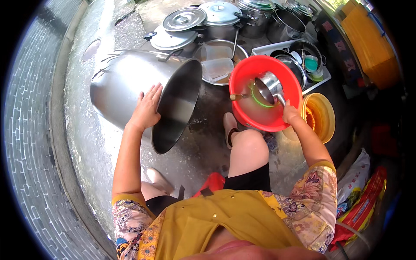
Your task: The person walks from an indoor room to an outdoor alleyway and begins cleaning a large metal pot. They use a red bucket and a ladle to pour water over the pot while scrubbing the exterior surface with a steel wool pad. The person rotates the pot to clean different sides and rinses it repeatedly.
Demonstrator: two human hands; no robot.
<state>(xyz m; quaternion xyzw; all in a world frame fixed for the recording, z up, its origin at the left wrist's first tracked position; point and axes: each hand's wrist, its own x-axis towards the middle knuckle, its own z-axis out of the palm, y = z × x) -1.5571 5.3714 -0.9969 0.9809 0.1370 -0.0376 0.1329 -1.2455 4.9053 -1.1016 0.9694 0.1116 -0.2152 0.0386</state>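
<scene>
A large stainless steel pot (130, 78) lies tipped on the wet ground, its mouth turned towards my legs. My left hand (148, 107) rests flat on its outer wall near the rim, fingers spread. In my right hand (291, 113) is the metal handle of a ladle (271, 87) with a deep round bowl. The ladle is over a red plastic basin (243, 115) of cloudy water. A green-rimmed item (258, 99) lies in that water, partly hidden by the ladle. A short wooden handle (238, 97) sticks out over the basin's left side.
A yellow bucket (328, 120) stands right of the basin. Beyond are a metal basin (245, 53) with clear plastic containers (217, 70), lidded pressure cookers (219, 14) and a white tray (320, 85) of pots. Printed bags (359, 208) lie at right; a brick wall (31, 130) runs along the left.
</scene>
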